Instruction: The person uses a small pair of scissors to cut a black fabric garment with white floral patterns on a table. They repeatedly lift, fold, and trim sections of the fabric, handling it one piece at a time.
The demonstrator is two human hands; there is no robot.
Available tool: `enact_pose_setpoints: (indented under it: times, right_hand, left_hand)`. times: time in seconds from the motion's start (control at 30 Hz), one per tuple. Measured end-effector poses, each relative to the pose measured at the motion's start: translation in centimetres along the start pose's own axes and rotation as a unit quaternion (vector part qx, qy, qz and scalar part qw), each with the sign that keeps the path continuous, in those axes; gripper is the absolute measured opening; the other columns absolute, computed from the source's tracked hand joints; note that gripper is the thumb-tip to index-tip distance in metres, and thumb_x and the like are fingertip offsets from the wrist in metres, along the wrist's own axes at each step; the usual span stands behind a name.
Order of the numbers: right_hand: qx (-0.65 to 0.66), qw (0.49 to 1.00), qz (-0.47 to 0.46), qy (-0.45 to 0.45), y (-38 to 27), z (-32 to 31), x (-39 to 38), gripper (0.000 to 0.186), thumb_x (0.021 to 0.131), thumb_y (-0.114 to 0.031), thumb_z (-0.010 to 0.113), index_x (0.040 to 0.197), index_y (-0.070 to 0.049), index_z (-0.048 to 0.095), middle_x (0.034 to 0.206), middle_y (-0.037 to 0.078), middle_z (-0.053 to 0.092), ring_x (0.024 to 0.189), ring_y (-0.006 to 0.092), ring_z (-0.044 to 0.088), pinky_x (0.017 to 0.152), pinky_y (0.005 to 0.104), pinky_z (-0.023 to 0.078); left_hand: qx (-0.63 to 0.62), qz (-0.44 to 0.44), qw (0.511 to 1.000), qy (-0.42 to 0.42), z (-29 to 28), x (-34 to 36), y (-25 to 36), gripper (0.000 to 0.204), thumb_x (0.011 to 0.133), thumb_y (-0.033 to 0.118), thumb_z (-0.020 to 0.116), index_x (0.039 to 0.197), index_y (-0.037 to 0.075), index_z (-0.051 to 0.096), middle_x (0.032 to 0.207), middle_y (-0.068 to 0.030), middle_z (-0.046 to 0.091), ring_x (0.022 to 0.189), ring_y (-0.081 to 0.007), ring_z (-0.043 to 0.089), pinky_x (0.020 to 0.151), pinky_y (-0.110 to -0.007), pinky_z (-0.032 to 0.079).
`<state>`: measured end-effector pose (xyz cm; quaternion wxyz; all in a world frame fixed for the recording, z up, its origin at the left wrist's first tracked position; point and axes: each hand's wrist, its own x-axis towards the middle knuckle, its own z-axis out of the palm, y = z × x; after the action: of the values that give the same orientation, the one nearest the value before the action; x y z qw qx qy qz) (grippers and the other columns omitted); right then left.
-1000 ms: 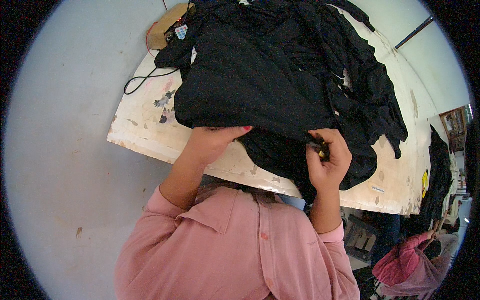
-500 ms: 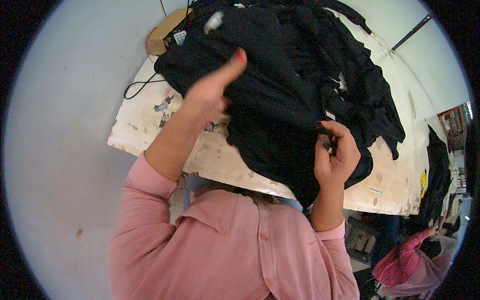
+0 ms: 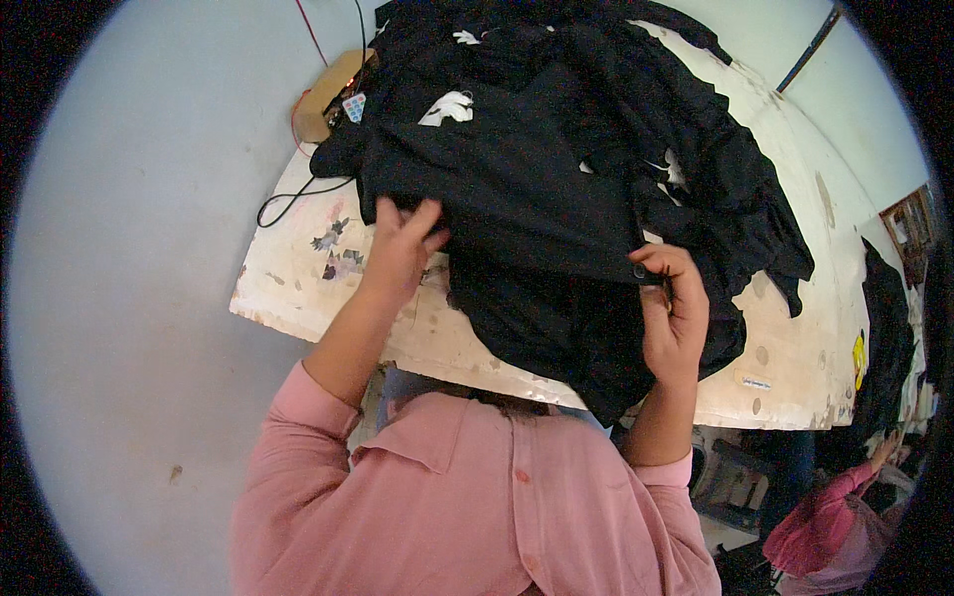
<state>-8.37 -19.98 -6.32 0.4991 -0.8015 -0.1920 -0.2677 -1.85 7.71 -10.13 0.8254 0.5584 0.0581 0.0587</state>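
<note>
A black garment (image 3: 517,169) lies spread and rumpled over the pale table. My left hand (image 3: 397,253) is at its near left edge, fingers apart and slightly blurred, with the fingertips touching the cloth. At the garment's right side, my right hand (image 3: 679,308) is closed around a small black tool (image 3: 641,270) with a ring at one end; most of the tool is hidden in the palm. The right fingertips also meet the cloth edge. White pieces (image 3: 449,107) show on top of the black fabric.
The worn table (image 3: 477,363) curves round in front of me. A cardboard box (image 3: 323,99) with a small remote (image 3: 354,107) and a black cord (image 3: 283,204) sit at the far left. A wall (image 3: 129,298) is on the left. Another person (image 3: 830,521) works at lower right.
My left hand has come down from above the cloth to its near left edge, its fingers spreading. A white piece on the fabric has shifted nearer. My right hand stays almost in place.
</note>
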Motion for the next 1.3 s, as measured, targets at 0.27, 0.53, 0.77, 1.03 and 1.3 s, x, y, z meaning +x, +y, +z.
enact_pose_setpoints:
  times: [0.27,0.53,0.77,1.03,1.3]
  right_hand:
    - [-0.09,0.973,0.014,0.211,1.1,-2.5,-1.1,0.025,0.079,0.005,0.052,0.102,-0.001,0.057,0.092,0.01,0.062,0.081,0.0153,0.057,0.076,0.0264,0.045]
    - [-0.101,0.993,0.059,0.01,0.4,-1.1,-2.8,0.034,0.068,0.004,0.06,0.101,-0.005,0.06,0.088,0.013,0.062,0.078,0.0271,0.063,0.071,0.0309,0.049]
    - [-0.055,0.997,0.059,0.008,-0.4,-1.0,-1.8,0.025,0.067,0.004,0.064,0.091,-0.005,0.063,0.083,0.011,0.064,0.071,0.0223,0.062,0.066,0.029,0.048]
    - [-0.183,0.973,0.092,-0.105,-0.3,-2.6,-3.0,0.033,0.073,-0.007,0.067,0.105,-0.002,0.058,0.092,0.013,0.06,0.083,0.0277,0.061,0.07,0.0324,0.047]
    - [-0.219,0.972,-0.008,-0.086,-2.7,-0.5,-1.9,0.057,0.075,-0.014,0.071,0.128,-0.005,0.053,0.097,0.014,0.058,0.078,0.0298,0.057,0.069,0.0337,0.049]
  left_hand:
    - [0.419,0.145,0.85,-0.284,3.0,6.9,14.5,0.027,0.086,0.022,0.064,0.096,-0.003,0.065,0.084,-0.0081,0.067,0.074,-0.0152,0.059,0.074,-0.03,0.047]
    - [0.502,0.068,0.819,-0.269,-3.1,1.2,8.1,0.022,0.084,0.021,0.066,0.099,0.004,0.066,0.098,-0.0097,0.063,0.089,-0.0184,0.06,0.077,-0.03,0.047]
    - [-0.097,-0.338,0.809,-0.471,3.1,-7.7,-2.8,0.055,0.088,0.043,0.06,0.127,0.006,0.05,0.114,-0.0119,0.059,0.105,-0.0221,0.058,0.087,-0.034,0.049]
    - [-0.317,-0.283,0.894,-0.141,4.3,-6.0,-4.1,0.013,0.09,0.017,0.061,0.082,0.009,0.066,0.08,-0.0044,0.067,0.078,-0.0174,0.067,0.068,-0.031,0.057]
    - [-0.094,-0.157,0.971,-0.156,3.8,-7.2,-1.1,0.021,0.089,0.018,0.065,0.09,-0.003,0.066,0.086,-0.0125,0.068,0.081,-0.0177,0.067,0.072,-0.028,0.057]
